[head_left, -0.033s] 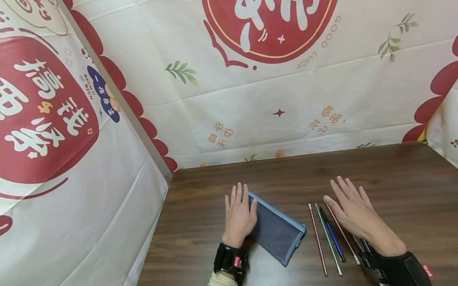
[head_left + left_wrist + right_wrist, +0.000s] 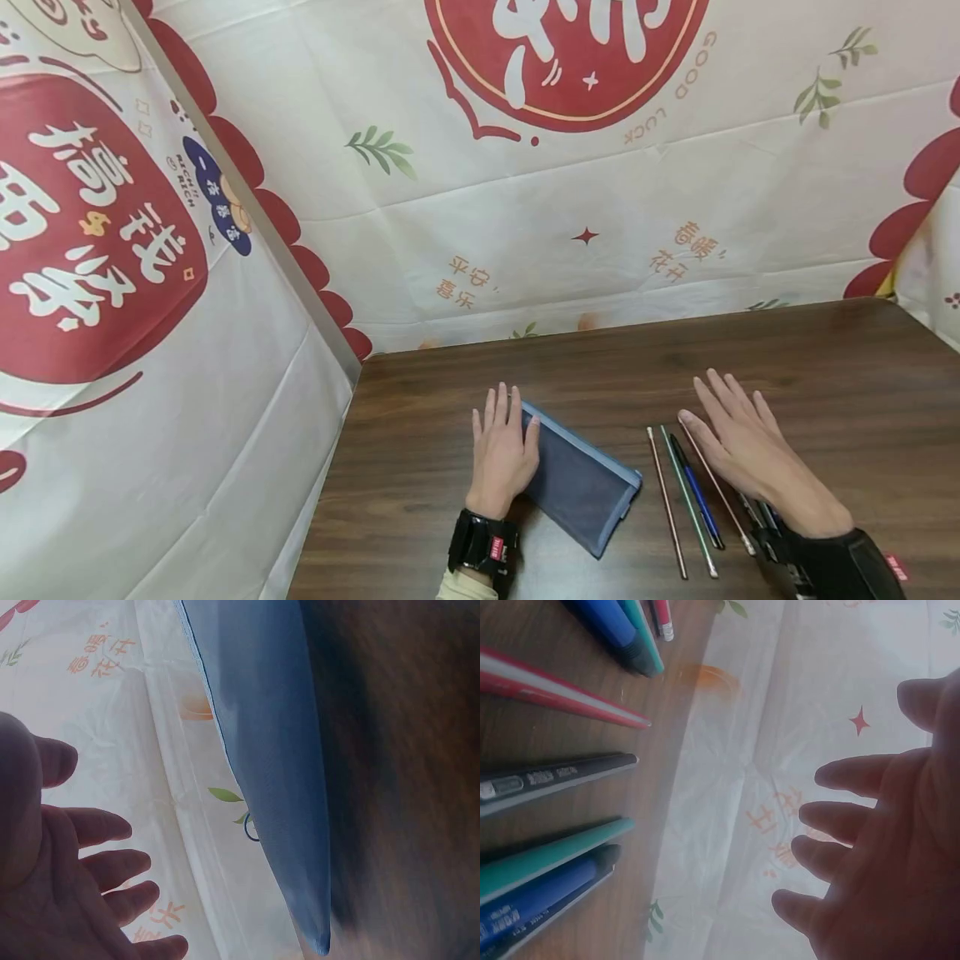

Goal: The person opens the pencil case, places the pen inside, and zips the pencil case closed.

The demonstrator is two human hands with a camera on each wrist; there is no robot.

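A flat blue zip pouch (image 2: 581,492) lies slanted on the wooden table. My left hand (image 2: 498,458) is at its left edge, palm down with fingers extended, overlapping the pouch's upper left corner in the head view. In the left wrist view the pouch (image 2: 274,750) appears apart from those fingers. My right hand (image 2: 742,437) spreads above a row of pens and pencils, its fingers straight and holding nothing. That row has a reddish pencil (image 2: 666,500), a green pencil (image 2: 690,504), a blue pen (image 2: 701,504) and a second red pencil (image 2: 720,492). Several more are partly hidden beneath the right wrist.
The brown wooden table (image 2: 600,367) ends at the back against a white printed cloth (image 2: 540,217). Another cloth-covered panel (image 2: 225,400) stands along the left side. Each wrist wears a black strap, the left strap (image 2: 482,546) just left of the pouch.
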